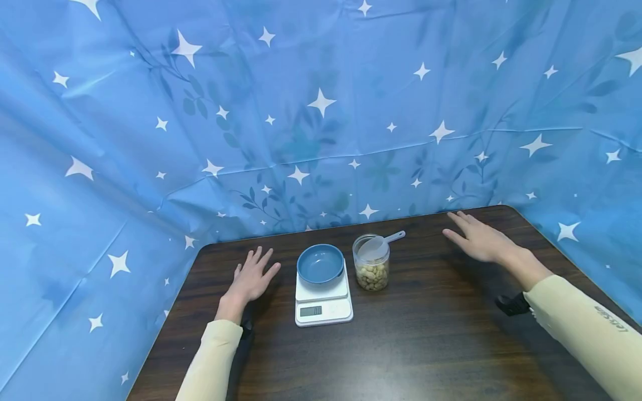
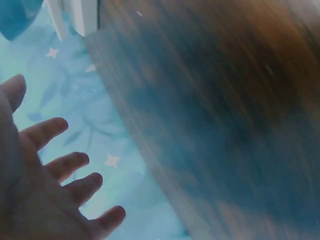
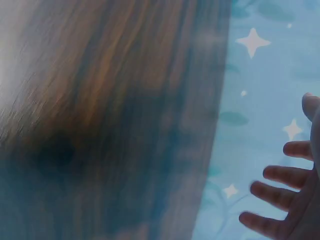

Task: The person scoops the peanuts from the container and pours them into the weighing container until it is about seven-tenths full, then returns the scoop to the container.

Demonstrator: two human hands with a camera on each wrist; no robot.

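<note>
My left hand is held over the table's left part with fingers spread and nothing in them. To its right, a blue bowl sits on a white kitchen scale that has a small display. Beside the scale stands a clear jar of what look like peanuts in their shells. A translucent scoop lies at the jar's mouth, its handle sticking out to the right. My right hand hovers near the table's far right, fingers extended, apart from everything. Both wrist views show the fingers bare.
The dark wood table has rounded far corners. A blue curtain with white stars hangs behind it and along its sides. In the left wrist view, part of the white scale and the blue bowl show at the top left.
</note>
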